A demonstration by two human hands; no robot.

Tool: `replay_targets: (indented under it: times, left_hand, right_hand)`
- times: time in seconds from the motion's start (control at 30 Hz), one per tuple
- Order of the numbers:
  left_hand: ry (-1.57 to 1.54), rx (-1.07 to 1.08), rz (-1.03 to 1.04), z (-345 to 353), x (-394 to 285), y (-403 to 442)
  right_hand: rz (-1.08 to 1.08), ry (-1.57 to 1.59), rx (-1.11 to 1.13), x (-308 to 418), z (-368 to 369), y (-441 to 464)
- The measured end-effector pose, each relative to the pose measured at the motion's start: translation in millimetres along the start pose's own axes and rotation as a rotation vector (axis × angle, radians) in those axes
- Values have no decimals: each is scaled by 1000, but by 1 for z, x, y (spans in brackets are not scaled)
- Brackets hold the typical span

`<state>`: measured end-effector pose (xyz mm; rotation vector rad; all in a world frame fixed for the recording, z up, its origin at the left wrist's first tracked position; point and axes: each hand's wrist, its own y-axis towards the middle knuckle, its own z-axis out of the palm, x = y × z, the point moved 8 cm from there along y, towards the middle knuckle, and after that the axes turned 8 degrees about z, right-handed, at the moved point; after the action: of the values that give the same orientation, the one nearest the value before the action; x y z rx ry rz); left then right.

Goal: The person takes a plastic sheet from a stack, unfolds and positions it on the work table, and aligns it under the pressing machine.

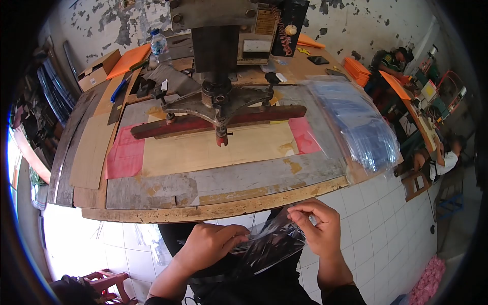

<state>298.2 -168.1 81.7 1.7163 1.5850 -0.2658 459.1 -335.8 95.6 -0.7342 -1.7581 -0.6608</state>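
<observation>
A transparent plastic sheet (272, 244) hangs over my lap, just below the table's front edge. My left hand (213, 245) pinches its left side between thumb and fingers. On the other side, my right hand (320, 223) grips its upper right corner, thumb against the fingertips. Glare and folds hide the sheet's exact shape. Beyond my hands, a press with a long red bar (244, 118) stands over the table. Under the bar lies a tan sheet (213, 151) with pink pieces at both ends.
A stack of transparent plastic sheets (356, 122) lies at the table's right. Orange sheets (129, 60), a cardboard box (100, 70) and a water bottle (159, 44) sit at the back left. Two people are at the right, one near a green machine. A red stool (109, 282) stands lower left.
</observation>
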Motion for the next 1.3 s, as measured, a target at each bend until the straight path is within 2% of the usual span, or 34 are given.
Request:
replay_targets:
  times: [0.27,0.37,0.43,0.47,0.53,0.63,0.67,0.73,0.8,0.83,0.97,1.3]
  left_hand:
    - [8,11,-10,1,6,-5]
    - [30,6,-3,-20,13,-12]
    - [-18,15,-179,-45,33,-26]
    - [14,-47,-140,-64,31,-24]
    - [-159,-66,-259,-84,49,-27]
    - [-135,-204,-313,-105,75,-14]
    - [-119,-216,-323,-105,84,-15]
    - [-399,-300,-441,-100,111,-19]
    - [-381,-333,-453,-96,118,-22]
    - [-360,-348,-462,-93,123,-24]
    - [-340,-429,-490,-84,135,-33]
    - [-280,-478,-500,-84,134,-34]
  right_hand:
    - [-19,26,-1,-4,0,3]
    - [-30,131,-131,-13,-21,9]
    - [0,190,-179,-20,-40,18]
    - [10,197,-199,-21,-45,24]
    - [8,199,-197,-24,-43,37]
    - [-18,161,-210,-30,-32,67]
    - [-36,117,-232,-34,-28,77]
    - [-50,121,-181,-46,-23,99]
    - [27,-37,-99,-59,-14,115]
    - [-25,-150,-116,-62,-13,120]
    - [34,-203,-79,-71,-7,126]
    - [106,-40,-144,-87,-14,122]
